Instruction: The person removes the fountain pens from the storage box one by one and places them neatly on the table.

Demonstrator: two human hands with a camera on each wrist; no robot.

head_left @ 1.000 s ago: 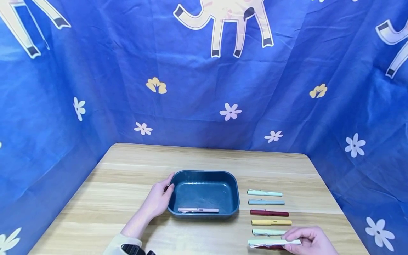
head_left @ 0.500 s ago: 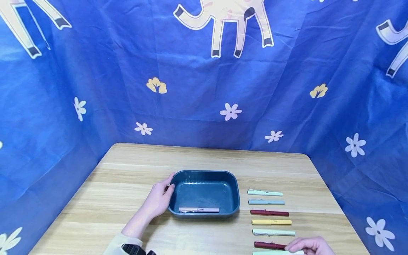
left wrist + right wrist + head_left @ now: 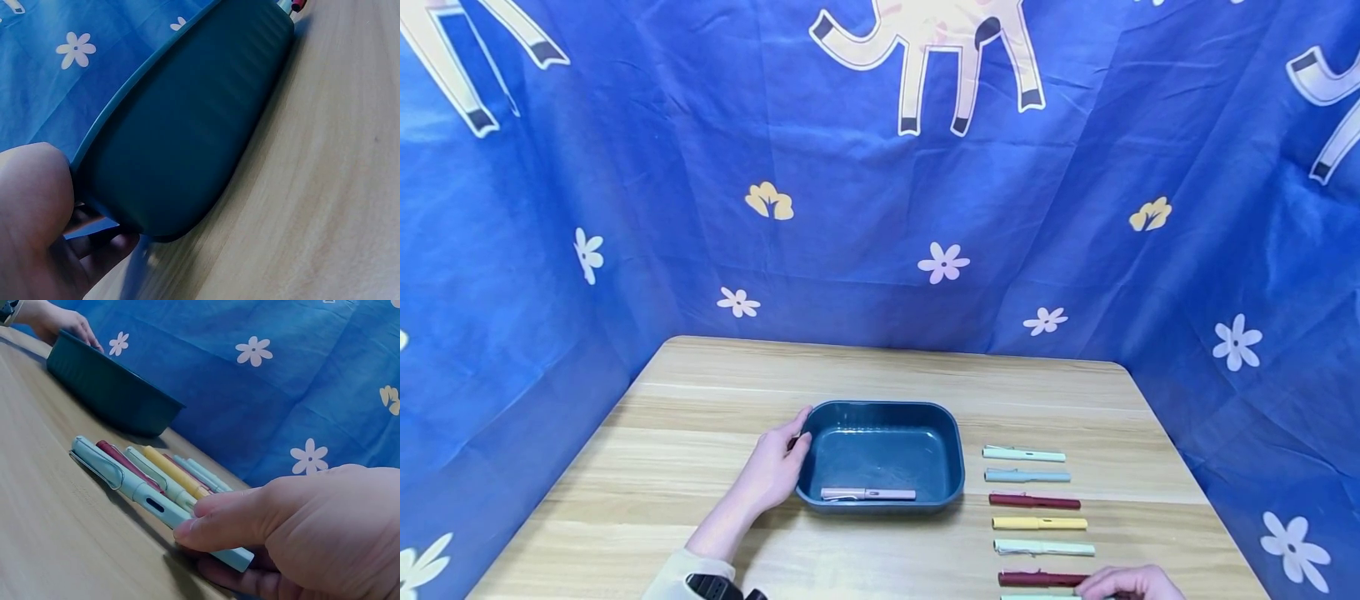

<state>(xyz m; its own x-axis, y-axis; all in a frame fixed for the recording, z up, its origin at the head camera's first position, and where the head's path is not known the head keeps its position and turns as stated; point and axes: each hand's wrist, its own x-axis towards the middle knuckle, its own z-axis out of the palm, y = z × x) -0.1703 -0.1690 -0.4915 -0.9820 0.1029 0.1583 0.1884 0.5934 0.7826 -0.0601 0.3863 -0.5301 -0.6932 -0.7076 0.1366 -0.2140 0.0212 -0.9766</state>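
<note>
My left hand [image 3: 773,468] grips the left end of a dark teal rectangular box [image 3: 880,454], thumb at the rim. Inside the box, along its near side, lies a lilac pen [image 3: 887,495]. At the bottom right of the head view, my right hand [image 3: 1129,582] pinches a pale mint pen [image 3: 139,489] by one end between thumb and fingers. This pen lies roughly level, clip end pointing left, just nearer than a dark red pen [image 3: 1041,578]. Whether it touches the table cannot be told. The head view's lower edge cuts it off.
Beyond the dark red pen, more pens lie in a column right of the box: mint [image 3: 1045,547], yellow [image 3: 1039,523], another dark red [image 3: 1034,501], light blue [image 3: 1028,476] and mint [image 3: 1024,454]. A blue patterned curtain [image 3: 850,292] surrounds the wooden table [image 3: 722,375].
My right hand has brought the mint pen nearer to me, from over the dark red pen to the near side of it, uncovering the dark red pen. The left hand and box have stayed put.
</note>
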